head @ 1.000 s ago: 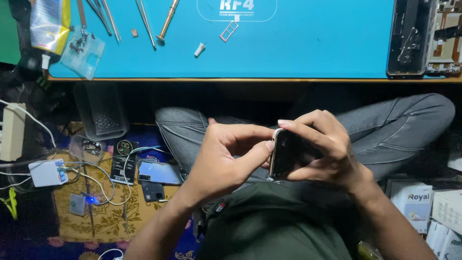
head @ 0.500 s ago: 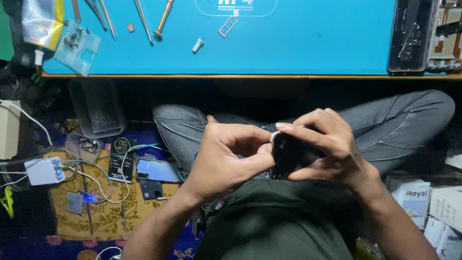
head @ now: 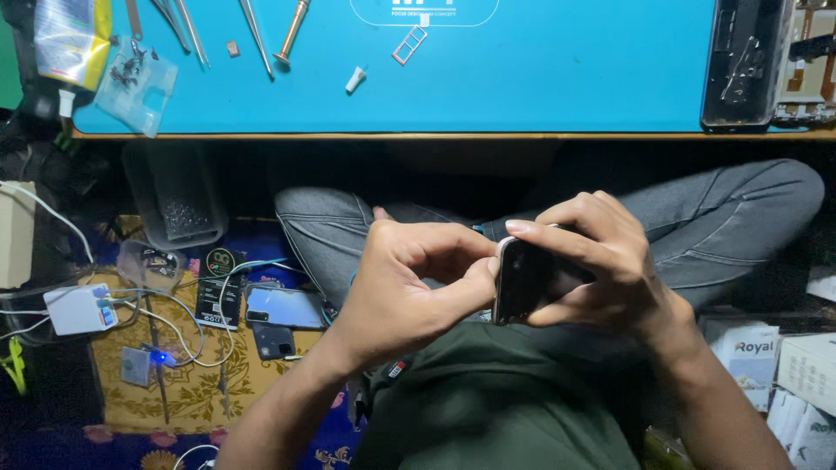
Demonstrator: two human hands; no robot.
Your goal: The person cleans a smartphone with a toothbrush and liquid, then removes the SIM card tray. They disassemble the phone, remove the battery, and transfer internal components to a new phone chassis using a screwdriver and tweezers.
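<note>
Bare forearms, dark green shirt (head: 488,400), grey jeans (head: 714,218) with stitched seams.

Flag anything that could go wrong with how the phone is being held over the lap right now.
1. The dark phone is pinched on edge by the right hand with nothing under it but the lap; a slip could drop it toward the cluttered floor.
2. The left hand presses its thumb at the phone's edge; too much force might twist or crack it.
3. The small SIM tray lies loose on the blue mat and could get lost.

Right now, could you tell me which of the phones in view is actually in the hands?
The dark phone over the lap, gripped by the right hand; the left hand touches its edge. The others lie untouched on the floor mat.
</note>
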